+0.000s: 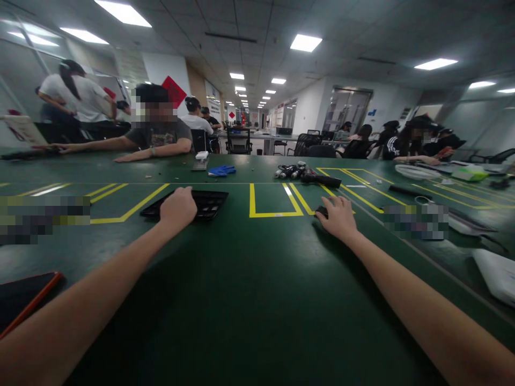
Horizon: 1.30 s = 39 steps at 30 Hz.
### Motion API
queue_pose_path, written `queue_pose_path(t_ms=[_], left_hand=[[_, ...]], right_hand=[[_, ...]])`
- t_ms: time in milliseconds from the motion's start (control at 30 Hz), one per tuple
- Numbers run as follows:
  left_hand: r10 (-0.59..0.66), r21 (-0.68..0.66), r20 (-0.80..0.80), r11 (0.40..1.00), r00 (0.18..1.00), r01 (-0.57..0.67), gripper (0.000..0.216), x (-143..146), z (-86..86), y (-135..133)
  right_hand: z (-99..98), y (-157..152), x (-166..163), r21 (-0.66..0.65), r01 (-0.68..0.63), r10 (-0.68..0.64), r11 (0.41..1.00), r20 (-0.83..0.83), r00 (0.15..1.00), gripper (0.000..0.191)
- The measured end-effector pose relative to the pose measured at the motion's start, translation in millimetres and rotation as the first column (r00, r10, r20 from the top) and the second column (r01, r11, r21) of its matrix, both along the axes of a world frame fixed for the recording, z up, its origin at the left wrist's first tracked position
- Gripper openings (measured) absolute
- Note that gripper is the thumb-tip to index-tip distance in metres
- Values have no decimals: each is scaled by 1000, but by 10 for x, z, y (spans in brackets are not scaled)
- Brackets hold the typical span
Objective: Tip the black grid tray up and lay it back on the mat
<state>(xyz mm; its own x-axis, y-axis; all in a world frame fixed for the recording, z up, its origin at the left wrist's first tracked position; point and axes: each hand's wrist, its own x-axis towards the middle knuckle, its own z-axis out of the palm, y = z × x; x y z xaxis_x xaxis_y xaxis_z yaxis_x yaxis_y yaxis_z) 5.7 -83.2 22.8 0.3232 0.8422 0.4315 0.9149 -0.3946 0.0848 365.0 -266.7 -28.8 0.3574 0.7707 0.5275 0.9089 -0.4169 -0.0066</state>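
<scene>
Green tabletop [257, 289]: right hand [339, 219] half-hides a dark object [321, 211].

My left hand [178, 206] is at a tray [211, 202] on the desk [257, 279], my right hand [340, 215] over a small object [322, 211] farther right. Toward the far edge, a glove [222, 171] lies left of a gear cluster [292, 170], with a tube [324, 180] at its front right; a person [164, 134] sits behind that edge, left, forearms on the desk.
</scene>
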Motion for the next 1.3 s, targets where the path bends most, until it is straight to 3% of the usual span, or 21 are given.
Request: queue_pose_path(t_ms=[67, 133, 200, 267, 367, 567, 800, 1167, 1300], left_hand=[[-165, 27, -19, 986, 986, 165, 43, 152, -91, -216], [-408, -27, -52, 913, 911, 407, 46, 312, -219, -405], [-583, -144, -46, 808, 811, 572, 48, 436, -345, -525], [-642, -228, -8, 748, 767, 623, 46, 497, -435, -575], [-629, -280, 0, 746, 777, 604, 44, 494, -485, -569], [-595, -318, -12, 764, 804, 561, 46, 470, -457, -528], [-577, -344, 13, 765, 817, 545, 47, 452, -469, -519], [-567, -319, 60, 769, 821, 554, 45, 377, -458, -659], [-521, -236, 97, 816, 848, 528, 39, 296, -410, -704]], right_hand=[[75, 24, -293, 19, -155, 155, 988, -8, 988, 51], [122, 30, -626, -18, -329, 327, 944, -88, 941, 53], [126, 12, -917, -102, -505, 482, 857, -188, 856, 58], [103, -22, -1106, -202, -619, 556, 759, -294, 777, 63], [75, -59, -1196, -316, -676, 556, 665, -394, 731, 67], [131, 2, -1155, -376, -670, 526, 640, -421, 739, 67], [161, -37, -1177, -390, -671, 492, 631, -467, 735, 62], [131, -172, -1238, -358, -667, 531, 653, -411, 741, 60], [111, -246, -1271, -361, -664, 540, 655, -391, 746, 61]])
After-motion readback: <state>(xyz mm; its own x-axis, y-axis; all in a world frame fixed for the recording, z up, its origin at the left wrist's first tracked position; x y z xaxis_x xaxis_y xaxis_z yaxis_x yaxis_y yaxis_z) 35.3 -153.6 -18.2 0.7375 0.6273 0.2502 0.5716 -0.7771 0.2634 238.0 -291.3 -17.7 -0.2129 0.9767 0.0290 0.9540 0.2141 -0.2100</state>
